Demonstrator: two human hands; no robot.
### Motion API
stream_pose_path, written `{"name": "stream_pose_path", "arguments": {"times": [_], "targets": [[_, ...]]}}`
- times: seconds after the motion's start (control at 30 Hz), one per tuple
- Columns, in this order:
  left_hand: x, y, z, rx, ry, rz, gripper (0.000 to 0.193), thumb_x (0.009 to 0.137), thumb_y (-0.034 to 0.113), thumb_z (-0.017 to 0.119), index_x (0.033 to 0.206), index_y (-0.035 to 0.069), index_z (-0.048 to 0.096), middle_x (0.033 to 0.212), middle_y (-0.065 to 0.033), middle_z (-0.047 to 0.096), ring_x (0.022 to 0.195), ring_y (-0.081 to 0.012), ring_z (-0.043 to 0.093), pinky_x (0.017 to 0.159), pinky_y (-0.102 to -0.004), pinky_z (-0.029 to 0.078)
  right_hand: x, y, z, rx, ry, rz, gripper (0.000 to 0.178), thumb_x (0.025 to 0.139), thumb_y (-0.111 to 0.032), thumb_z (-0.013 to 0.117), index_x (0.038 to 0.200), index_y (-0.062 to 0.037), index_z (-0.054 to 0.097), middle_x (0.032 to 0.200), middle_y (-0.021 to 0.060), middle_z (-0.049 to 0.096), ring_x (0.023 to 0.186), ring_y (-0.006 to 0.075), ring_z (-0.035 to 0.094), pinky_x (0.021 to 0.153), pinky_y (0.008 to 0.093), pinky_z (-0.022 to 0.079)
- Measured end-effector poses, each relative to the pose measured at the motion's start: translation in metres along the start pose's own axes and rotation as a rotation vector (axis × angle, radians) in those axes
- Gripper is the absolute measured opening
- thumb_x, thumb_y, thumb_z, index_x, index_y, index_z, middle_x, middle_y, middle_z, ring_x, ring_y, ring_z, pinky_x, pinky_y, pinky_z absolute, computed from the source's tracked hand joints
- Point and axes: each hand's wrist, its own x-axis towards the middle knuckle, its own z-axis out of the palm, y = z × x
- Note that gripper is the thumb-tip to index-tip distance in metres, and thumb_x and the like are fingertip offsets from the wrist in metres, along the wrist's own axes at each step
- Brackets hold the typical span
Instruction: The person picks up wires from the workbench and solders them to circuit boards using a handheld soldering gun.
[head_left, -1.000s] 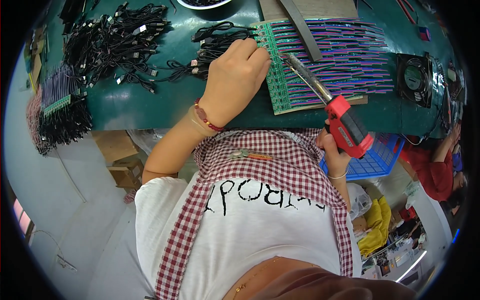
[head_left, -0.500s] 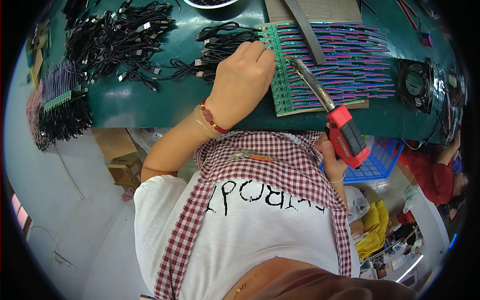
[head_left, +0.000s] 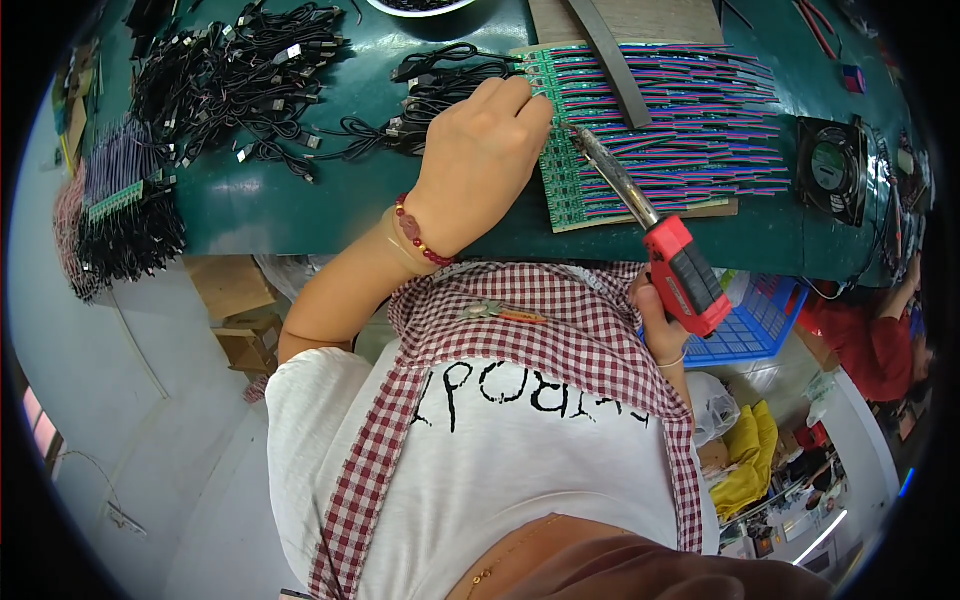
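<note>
Green workbench (head_left: 300,215) fills the frame's top; left hand (head_left: 480,165) presses the circuit strip (head_left: 560,150) at centre, right hand (head_left: 660,325) grips the soldering iron (head_left: 650,235) just right.

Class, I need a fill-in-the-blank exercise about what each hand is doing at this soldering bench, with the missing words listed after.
1. The right hand grips a soldering iron by its ____ handle.
2. The left hand rests on the ____ edge of the green circuit board.
3. On the left wrist sits a bracelet of ____ beads.
4. The iron's tip points at the board, from which pink and blue ____ run to the right.

Missing words: red; left; red; wires
</note>
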Motion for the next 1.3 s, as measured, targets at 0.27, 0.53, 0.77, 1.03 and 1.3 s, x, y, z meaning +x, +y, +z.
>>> {"name": "stream_pose_path", "arguments": {"times": [0.27,0.53,0.77,1.03,1.3], "targets": [[0.000,0.000,0.003,0.016,0.028,0.018,0.009,0.069,0.006,0.063,0.071,0.005,0.054,0.073,-0.0059,0.051,0.072,-0.0203,0.056,0.056,-0.0305,0.049,0.001,-0.003,0.003,0.058,0.021,0.032,0.027,0.084,-0.005,0.061,0.110,0.0022,0.054,0.081,0.0053,0.057,0.071,0.0144,0.053,0.067,0.0278,0.045],[0.000,0.000,0.001,-0.009,-0.007,-0.013,0.012,0.074,0.008,0.066,0.077,0.006,0.055,0.075,-0.0060,0.051,0.072,-0.0222,0.056,0.058,-0.0330,0.047,0.002,-0.004,0.002,-0.003,0.006,-0.038,0.038,0.087,-0.009,0.059,0.119,0.0056,0.046,0.072,0.0077,0.055,0.062,0.0146,0.051,0.059,0.0279,0.045],[0.001,0.001,0.001,0.022,0.014,0.014,0.007,0.068,0.005,0.062,0.071,0.005,0.055,0.074,-0.0062,0.052,0.072,-0.0210,0.057,0.057,-0.0308,0.050,-0.003,0.006,-0.003,0.092,-0.003,0.088,0.029,0.082,-0.002,0.063,0.110,-0.0003,0.058,0.088,0.0038,0.060,0.082,0.0148,0.055,0.080,0.0316,0.044],[0.000,0.000,0.002,0.031,0.016,0.022,0.007,0.068,0.005,0.061,0.071,0.005,0.055,0.073,-0.0065,0.053,0.072,-0.0214,0.057,0.056,-0.0310,0.049,-0.002,-0.003,0.000,0.239,0.104,0.134,0.021,0.078,-0.005,0.068,0.097,-0.0015,0.062,0.085,0.0061,0.062,0.074,0.0171,0.059,0.069,0.0302,0.048],[0.000,0.001,0.003,0.040,0.019,0.034,0.009,0.066,0.006,0.062,0.071,0.005,0.054,0.074,-0.0063,0.053,0.073,-0.0213,0.057,0.058,-0.0309,0.049,0.002,-0.001,0.005,0.058,0.043,-0.052,0.031,0.087,-0.008,0.057,0.114,0.0047,0.047,0.072,0.0067,0.053,0.061,0.0150,0.050,0.059,0.0289,0.044]]}}
